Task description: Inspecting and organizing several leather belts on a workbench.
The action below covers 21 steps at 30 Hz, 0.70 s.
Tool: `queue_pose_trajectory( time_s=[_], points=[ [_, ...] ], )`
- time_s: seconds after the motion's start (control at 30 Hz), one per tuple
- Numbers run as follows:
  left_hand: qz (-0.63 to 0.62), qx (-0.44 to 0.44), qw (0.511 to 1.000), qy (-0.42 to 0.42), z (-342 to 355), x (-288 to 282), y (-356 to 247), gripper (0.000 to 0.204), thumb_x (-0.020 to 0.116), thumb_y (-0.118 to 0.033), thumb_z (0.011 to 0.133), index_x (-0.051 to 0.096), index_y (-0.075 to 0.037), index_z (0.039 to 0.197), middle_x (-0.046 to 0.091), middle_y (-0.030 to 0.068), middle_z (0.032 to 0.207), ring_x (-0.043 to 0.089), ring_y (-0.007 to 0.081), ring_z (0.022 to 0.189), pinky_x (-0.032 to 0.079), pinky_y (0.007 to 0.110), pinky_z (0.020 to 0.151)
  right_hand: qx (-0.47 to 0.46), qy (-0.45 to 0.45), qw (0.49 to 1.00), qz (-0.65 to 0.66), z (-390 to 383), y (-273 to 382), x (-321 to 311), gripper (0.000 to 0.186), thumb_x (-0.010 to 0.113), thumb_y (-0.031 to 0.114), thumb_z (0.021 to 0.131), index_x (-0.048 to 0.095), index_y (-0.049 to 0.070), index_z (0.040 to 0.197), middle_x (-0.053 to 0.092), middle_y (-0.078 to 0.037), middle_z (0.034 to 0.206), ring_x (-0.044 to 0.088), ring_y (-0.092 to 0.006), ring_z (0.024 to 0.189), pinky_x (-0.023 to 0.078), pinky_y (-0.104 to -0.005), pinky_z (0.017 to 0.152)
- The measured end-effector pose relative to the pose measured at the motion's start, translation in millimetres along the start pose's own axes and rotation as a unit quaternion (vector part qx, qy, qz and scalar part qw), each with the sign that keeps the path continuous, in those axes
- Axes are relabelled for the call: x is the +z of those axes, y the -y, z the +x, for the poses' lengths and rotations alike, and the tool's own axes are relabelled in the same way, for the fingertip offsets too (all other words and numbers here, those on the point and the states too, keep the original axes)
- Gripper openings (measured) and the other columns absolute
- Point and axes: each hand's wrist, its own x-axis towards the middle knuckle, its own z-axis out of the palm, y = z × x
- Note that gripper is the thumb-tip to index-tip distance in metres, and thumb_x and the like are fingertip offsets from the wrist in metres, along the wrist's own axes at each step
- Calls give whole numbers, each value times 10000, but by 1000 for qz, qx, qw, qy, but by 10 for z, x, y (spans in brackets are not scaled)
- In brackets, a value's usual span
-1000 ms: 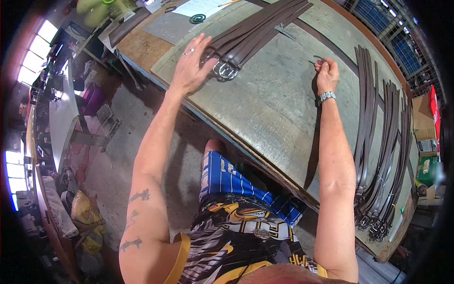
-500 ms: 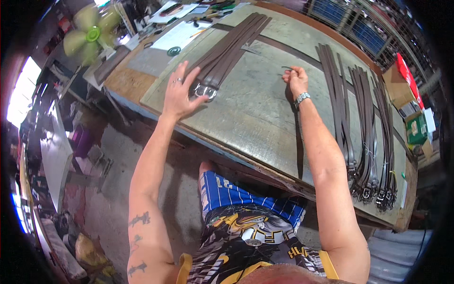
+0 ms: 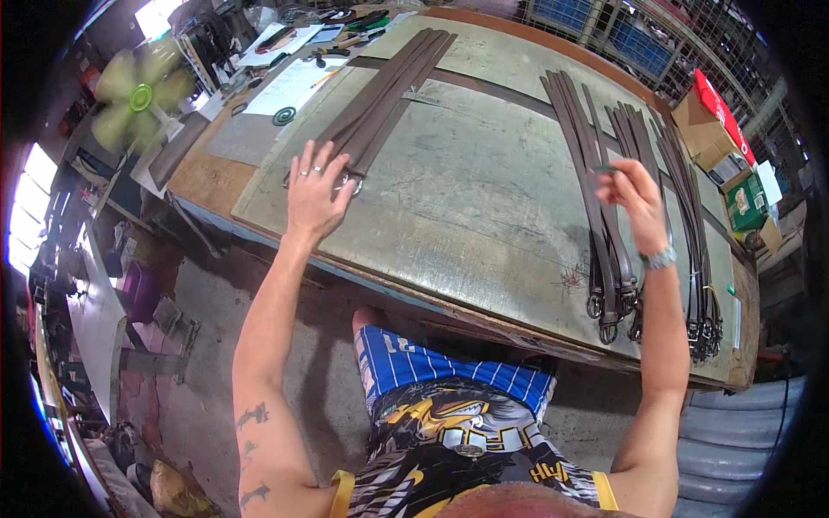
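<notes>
Wide worktable (image 3: 458, 224) is filling the middle of the view, its long near edge running down toward the right. On its left part a bundle of brown straps (image 3: 380, 104) is lying fanned out, buckle end toward the person, free ends pointing away. On the right side three more bundles are lying roughly side by side: a near one (image 3: 577, 147), a middle one (image 3: 635, 129) and a far one (image 3: 691, 207). A flat dark strip (image 3: 492, 93) is crossing the table beneath the straps.

Past the right-hand bundles a cardboard box (image 3: 693, 129) is standing, a green box (image 3: 747, 203) beside it. A fan (image 3: 140, 97) is standing off to the left. Papers (image 3: 289, 86) are lying beyond the left bundle.

Left hand (image 3: 318, 194) is spreading its fingers palm-down over that bundle's buckle end, grasping nothing visible; cannot tell whether it is pressing. Right hand (image 3: 635, 203) is hovering above the right-hand straps, fingers curling, thumb and fingertips pinching something small.

A green coil (image 3: 284, 116) is lying near the papers. Metal buckles (image 3: 356, 183) are peeking out beside the left thumb. Smallest: the pinched green piece (image 3: 604, 169), thin and blurred.
</notes>
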Motion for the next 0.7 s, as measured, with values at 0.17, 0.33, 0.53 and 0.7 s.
queue_pose_trajectory(
  time_s=[0.17,0.33,0.53,0.7],
  points=[
    [-31,-4,999,15,-14,35,64,467,735,-307,854,641,-95,1259,514,179,1464,421,434,1383,349,527,1139,18,-72,995,-71,-1017,491,-545,234,509,169,1074,561,19,1247,683,-64,1027,675,-131,865,541,-285,804],
    [-12,11,999,50,74,-106,-49,550,751,-184,838,588,-36,1342,499,251,1458,441,429,1372,334,500,1160,96,-175,978,-59,-2118,767,-1081,251,509,155,1066,554,6,1262,676,-75,1033,668,-152,883,535,-307,823],
    [-50,57,997,-28,158,109,101,417,660,-191,957,598,-8,1326,511,206,1481,459,379,1380,334,463,1160,94,-301,936,155,-3950,499,-1864,265,518,159,1051,566,61,1293,693,-96,1057,666,-165,811,538,-319,742],
    [-544,128,825,85,637,-914,-1432,235,572,-167,990,672,25,1081,684,205,1106,638,294,1043,484,445,959,354,-501,764,-201,-4935,-226,-2056,324,539,127,1039,534,62,1356,734,-108,1062,668,-116,738,541,-257,671]
  ],
)
